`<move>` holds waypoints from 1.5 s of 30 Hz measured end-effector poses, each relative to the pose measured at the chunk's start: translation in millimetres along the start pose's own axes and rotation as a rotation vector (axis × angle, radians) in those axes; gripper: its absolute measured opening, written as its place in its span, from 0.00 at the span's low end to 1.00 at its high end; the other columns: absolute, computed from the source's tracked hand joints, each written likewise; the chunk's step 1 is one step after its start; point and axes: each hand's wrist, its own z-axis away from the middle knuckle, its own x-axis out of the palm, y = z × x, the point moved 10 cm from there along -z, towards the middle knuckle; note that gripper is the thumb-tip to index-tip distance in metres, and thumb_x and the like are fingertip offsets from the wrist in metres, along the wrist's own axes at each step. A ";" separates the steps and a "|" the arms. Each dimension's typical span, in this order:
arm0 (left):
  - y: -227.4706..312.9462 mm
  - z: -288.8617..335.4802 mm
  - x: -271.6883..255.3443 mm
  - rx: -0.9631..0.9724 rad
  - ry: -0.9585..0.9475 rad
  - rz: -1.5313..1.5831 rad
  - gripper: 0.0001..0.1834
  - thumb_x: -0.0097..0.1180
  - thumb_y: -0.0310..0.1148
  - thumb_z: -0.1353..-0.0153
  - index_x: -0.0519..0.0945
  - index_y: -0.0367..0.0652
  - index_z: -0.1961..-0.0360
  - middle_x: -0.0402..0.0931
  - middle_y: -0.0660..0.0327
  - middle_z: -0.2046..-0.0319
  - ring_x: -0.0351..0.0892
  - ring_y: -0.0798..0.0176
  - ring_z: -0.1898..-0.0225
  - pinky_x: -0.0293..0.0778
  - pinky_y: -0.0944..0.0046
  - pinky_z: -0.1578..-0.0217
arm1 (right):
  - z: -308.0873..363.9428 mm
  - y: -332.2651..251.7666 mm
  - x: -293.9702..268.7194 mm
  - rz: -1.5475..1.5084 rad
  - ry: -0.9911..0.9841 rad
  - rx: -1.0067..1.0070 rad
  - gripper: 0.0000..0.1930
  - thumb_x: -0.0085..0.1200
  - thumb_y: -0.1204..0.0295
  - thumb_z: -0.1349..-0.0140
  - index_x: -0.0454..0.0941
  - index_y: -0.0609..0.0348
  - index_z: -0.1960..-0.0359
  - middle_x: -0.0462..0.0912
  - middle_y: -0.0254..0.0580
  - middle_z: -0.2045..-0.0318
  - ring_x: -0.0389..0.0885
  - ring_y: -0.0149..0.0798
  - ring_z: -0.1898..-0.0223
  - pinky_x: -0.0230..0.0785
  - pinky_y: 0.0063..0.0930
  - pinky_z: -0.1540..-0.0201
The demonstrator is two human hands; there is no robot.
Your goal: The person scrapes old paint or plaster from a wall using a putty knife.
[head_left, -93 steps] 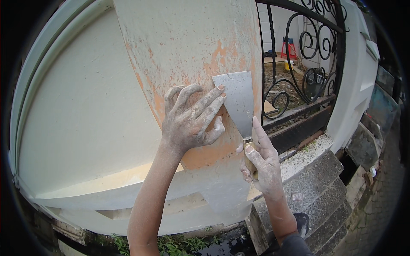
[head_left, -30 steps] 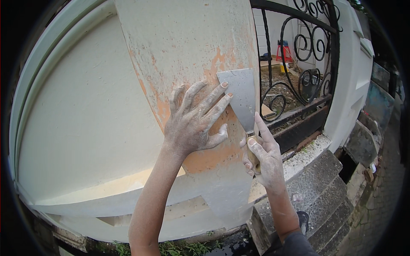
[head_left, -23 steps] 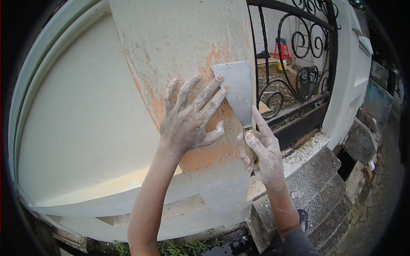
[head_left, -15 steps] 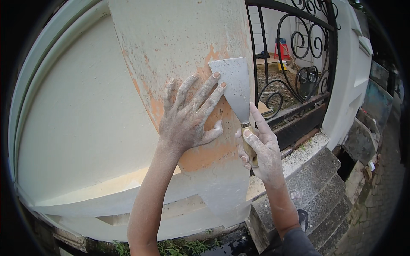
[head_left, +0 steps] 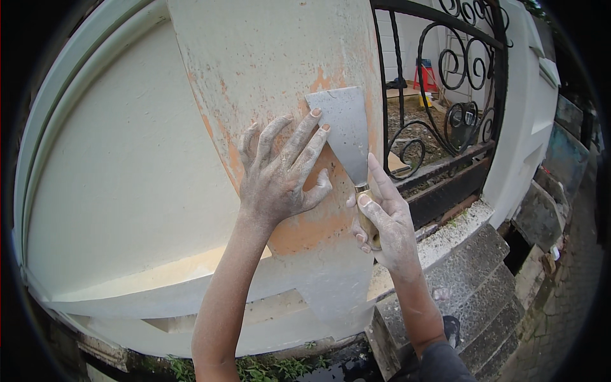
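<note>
Higher and a little farther left on the pillar than about three seconds ago, the putty knife (head_left: 340,124) has shifted along with both hands. Nearest, at the lower right, is a dark sleeve (head_left: 439,363). The right hand (head_left: 393,232) is closed around the knife's pale handle (head_left: 372,238), thumb on top and index finger stretched toward the blade. The left hand (head_left: 273,178) is open and holds nothing: its fingers are spread, index and middle fingertips rest on the blade's left edge, and the thumb stands apart. Whitish dust coats both. The blade points upward over the cream pillar (head_left: 254,44), whose paint is worn to orange patches. Speckled steps (head_left: 474,267) descend at lower right. Beyond the pillar stands a black scrolled iron gate (head_left: 449,185); through it show a yellow container (head_left: 425,100) and, farther back, a red stool (head_left: 428,77).
</note>
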 end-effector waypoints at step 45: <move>-7.5 -1.9 3.1 -0.072 -0.014 0.062 0.32 0.57 0.44 0.57 0.70 0.61 0.45 0.60 0.76 0.38 0.56 0.62 0.40 0.36 0.50 0.34 | -0.1 -11.9 11.6 0.027 0.035 -0.010 0.28 0.39 0.78 0.36 0.49 0.53 0.34 0.75 0.40 0.68 0.67 0.20 0.87 0.60 0.11 0.91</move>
